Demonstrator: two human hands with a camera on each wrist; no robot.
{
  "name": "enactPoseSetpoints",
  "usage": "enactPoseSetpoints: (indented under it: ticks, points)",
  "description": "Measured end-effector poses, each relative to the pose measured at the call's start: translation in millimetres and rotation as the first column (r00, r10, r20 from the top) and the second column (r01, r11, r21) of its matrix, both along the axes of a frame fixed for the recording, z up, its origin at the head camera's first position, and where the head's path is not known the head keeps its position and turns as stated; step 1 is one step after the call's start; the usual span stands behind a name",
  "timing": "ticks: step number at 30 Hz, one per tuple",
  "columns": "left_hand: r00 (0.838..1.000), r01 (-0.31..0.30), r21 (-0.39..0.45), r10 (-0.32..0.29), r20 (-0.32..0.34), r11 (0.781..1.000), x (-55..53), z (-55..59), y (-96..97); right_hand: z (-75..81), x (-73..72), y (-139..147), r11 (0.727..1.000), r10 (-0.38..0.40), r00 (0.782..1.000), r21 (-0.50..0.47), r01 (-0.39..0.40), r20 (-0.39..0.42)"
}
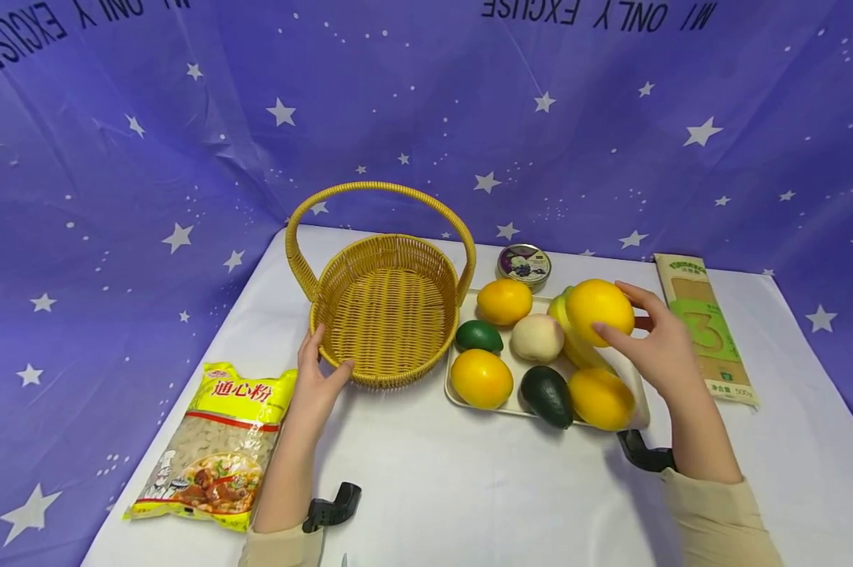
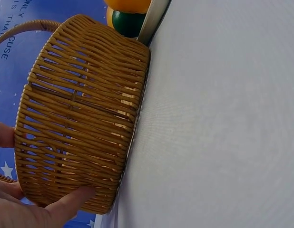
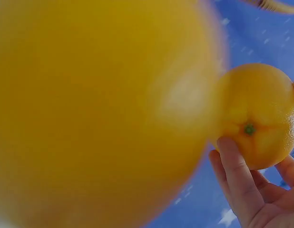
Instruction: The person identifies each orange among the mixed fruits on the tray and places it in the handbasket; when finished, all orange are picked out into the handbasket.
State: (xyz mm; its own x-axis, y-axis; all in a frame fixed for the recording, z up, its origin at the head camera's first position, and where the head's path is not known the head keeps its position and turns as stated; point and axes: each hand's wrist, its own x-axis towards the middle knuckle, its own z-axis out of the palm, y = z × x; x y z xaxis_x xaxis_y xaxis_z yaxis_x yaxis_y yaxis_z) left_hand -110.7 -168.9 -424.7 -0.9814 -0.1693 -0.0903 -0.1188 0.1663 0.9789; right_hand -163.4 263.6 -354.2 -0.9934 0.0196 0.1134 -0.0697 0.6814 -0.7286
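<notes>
Out on the left, a shiny yellow plastic bag of pasta with red Chinese lettering (image 1: 216,449) lies flat, close by the left forearm. Next along, the left hand (image 1: 318,387) grasps the near-left rim of a round golden-brown wicker basket with a tall arched handle (image 1: 391,315); the wrist view has its thumb pressed against the woven outer wall. Basket upright, standing on the white-covered table (image 1: 440,488)!

Just right of it, a cream rectangular tray (image 1: 514,398), and it's a busy one: a small green oval fruit (image 1: 479,337), a plump orange-yellow fruit (image 1: 480,379) in front, another orange-yellow oval fruit (image 1: 504,302) behind, a pale round peach (image 1: 537,337), a dark green avocado (image 1: 547,396). Behind the tray sits a flat round tin with a dark fruit-printed lid (image 1: 524,264).

Here's the action: a bright round orange (image 1: 599,311), up above the tray's right part, grasped between thumb and fingers of the right hand (image 1: 656,342)! Beneath it, a long yellow banana (image 1: 582,346), then a glossy yellow-orange fruit (image 1: 601,398) (a huge yellow blur fills the right wrist view). Far right, a long green-and-tan noodle packet (image 1: 710,331) lies slanted.
</notes>
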Motion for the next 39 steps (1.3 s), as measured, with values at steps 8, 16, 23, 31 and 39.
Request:
enactPoseSetpoints:
  ticks: [8, 16, 23, 31, 39]
  points:
    - [1.000, -0.010, 0.004, 0.010, -0.005, 1.000, -2.6, -0.2, -0.2, 20.7, 7.3, -54.5, 0.972, 0.194, 0.978, -0.119, -0.202, -0.077]
    - [1.000, 0.001, -0.002, -0.001, -0.004, 1.000, -1.9, -3.6, 0.4, 18.7, 2.2, -120.4, 0.911, 0.365, 0.930, -0.190, -0.367, -0.044]
    - [1.000, -0.014, -0.008, 0.014, -0.003, 1.000, -0.8, -5.3, 2.8, -4.8, -5.5, -183.2, 0.861, 0.498, 0.864, -0.075, -0.502, -0.074]
    - [0.999, -0.025, -0.037, 0.025, 0.024, 0.999, 2.2, -3.6, 4.9, -27.6, -25.2, -243.3, 0.822, 0.569, 0.822, -0.018, -0.569, 0.009]
    - [1.000, -0.029, -0.039, 0.029, 0.003, 0.999, 3.7, -4.5, 3.8, -44.4, -34.2, -276.8, 0.794, 0.600, 0.795, 0.058, -0.605, 0.088]
